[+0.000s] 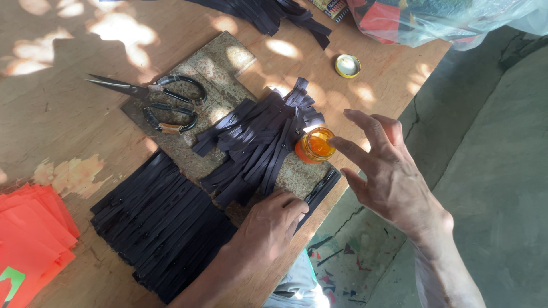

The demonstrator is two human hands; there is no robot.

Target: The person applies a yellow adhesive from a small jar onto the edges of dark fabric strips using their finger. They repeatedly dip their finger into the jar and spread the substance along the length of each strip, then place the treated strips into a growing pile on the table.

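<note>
Gluing step: your left hand (271, 219) pins black zipper strips (257, 142) flat; right hand (388, 168), fingers spread, empty, hovers just right of the open glue jar (314, 145). Next needs a fingertip dip.

- A small craft workshop, likely open-air or beside a doorway: dappled sunlight falls across the plywood table (74, 85).
- At 10 o'clock, heavy scissors (151, 97) lie on a worn board (220, 63) used as a work mat.
- At the centre and at 8 o'clock, black strips (257, 142) are piled and laid in rows, cut stock in quantity (162, 225).
- An open jar (314, 145) of orange paste stands at 3 o'clock of the strips; its lid (347, 65) lies at 1 o'clock.
- Orange sheets (31, 228) are stacked at 9 o'clock.
- The concrete floor (496, 171) at 4 o'clock is cracked and paint-spattered.
</note>
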